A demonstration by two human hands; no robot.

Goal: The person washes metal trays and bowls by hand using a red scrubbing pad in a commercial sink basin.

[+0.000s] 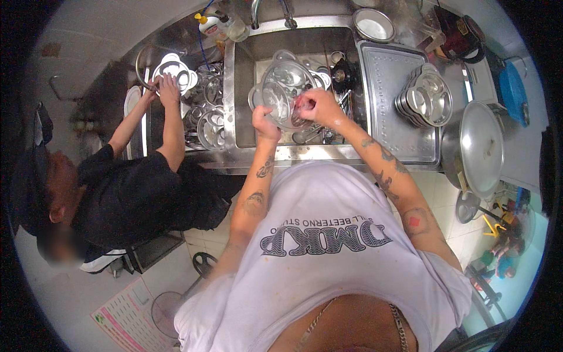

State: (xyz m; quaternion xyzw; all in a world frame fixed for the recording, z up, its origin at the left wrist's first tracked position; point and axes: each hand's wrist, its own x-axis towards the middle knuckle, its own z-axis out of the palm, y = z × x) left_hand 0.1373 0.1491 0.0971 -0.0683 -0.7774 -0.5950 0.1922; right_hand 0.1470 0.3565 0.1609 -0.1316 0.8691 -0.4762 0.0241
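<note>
My left hand (266, 125) grips the near rim of a round stainless steel compartment plate (292, 75) with side handles, tilted above the sink (246, 57). In my right hand (325, 108) is a reddish scrubber (301, 104), pressed against the plate's right side; its exact kind is blurred. Under the plate, the sink holds cutlery (345, 103), a small metal ring-shaped piece (338, 57) and a dark round fitting (341, 75). The plate and my hands hide part of the pile.
Left, a co-worker's hands (169, 90) hold a shiny compartment plate (176, 70) over a basin of metal dishes (211, 125). To the right, stacked compartment plates (424, 99) stand on a metal tray (385, 132), beside a large lidded pot (484, 149). Behind are a faucet (289, 21), bottles (213, 28) and a bowl (374, 25).
</note>
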